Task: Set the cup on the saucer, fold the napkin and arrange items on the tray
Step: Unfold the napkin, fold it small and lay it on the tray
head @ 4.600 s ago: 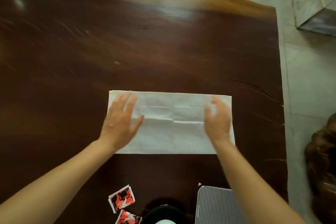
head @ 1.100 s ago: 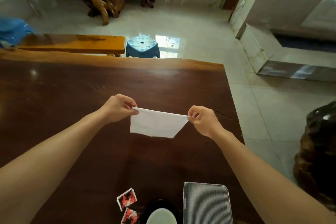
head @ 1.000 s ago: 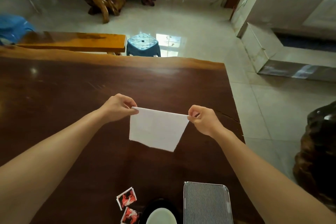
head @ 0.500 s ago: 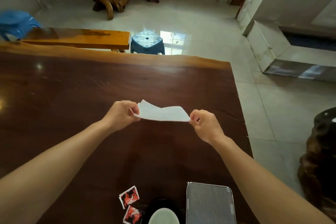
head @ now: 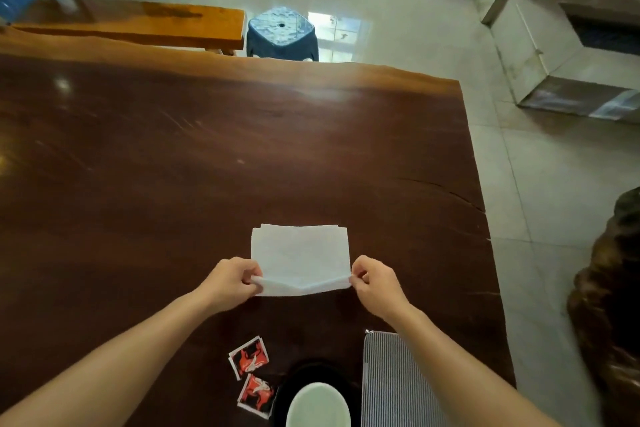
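White napkin [head: 300, 255] lies on the dark wooden worktop [head: 207, 156], folded into a rough rectangle, layers slightly offset along the far edge. Near edge is lifted off the surface: left hand [head: 230, 282] pinches the near-left corner between thumb and fingertips, right hand [head: 375, 282] pinches the near-right corner the same way. Both hands clenched on the napkin, remaining fingers curled in. The raised near edge sags a little in the middle between the two grips; the far part of the napkin rests flat on the wood.

Closer to the person, at the bottom of the view: two small red, black and white sachets [head: 250, 355] lying flat, one just beyond the other, slightly tilted. Just right of them a pale cup [head: 318, 406] seen from above, sitting on a dark round saucer [head: 311, 369]; only part of both is in frame. Right of the cup, a ribbed grey tray [head: 394, 381] with rounded corner, partly hidden under the right forearm and cut off by the frame edge. Napkin is well apart from the tray, between the hands and clear of the sachets.

Beyond the worktop's far edge: an orange-brown wooden bench [head: 138, 22], a blue stool [head: 282, 33] beside its right end, pale tiled floor [head: 398, 10]. Cracks run in from the worktop's right edge. Dark carved wood piece [head: 609, 305] at the right border, blurred
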Motion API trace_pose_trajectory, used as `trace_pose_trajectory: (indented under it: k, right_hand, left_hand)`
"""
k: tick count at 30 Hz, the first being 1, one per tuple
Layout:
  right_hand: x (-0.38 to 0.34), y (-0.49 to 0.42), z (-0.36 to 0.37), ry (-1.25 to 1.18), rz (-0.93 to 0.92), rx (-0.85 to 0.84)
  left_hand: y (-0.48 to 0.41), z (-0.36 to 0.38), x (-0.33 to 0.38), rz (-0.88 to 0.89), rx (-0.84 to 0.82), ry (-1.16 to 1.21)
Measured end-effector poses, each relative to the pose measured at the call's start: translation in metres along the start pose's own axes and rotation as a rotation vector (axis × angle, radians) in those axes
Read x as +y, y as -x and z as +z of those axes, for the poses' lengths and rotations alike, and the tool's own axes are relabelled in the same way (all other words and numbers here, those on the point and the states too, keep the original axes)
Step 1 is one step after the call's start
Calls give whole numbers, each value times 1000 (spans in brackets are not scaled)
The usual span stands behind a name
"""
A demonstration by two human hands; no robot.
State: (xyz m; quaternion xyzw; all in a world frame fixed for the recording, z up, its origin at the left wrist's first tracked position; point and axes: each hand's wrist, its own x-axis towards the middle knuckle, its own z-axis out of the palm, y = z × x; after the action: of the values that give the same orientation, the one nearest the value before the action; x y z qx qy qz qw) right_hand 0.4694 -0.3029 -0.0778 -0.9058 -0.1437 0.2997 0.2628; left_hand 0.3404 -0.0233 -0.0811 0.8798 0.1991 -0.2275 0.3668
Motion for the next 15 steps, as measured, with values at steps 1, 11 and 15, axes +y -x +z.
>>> trace_pose_trajectory:
  k: [1,11,15]
  right_hand:
    - [-3,-9,0,-67,32,21]
    - [-27,-90,30,-225,262,203]
    - [-25,-108,45,-124,307,275]
  left_hand:
    - [-6,-4,0,-21,33,61]
    - [-65,10,-3,-209,311,493]
    - [-81,20,-3,-188,402,395]
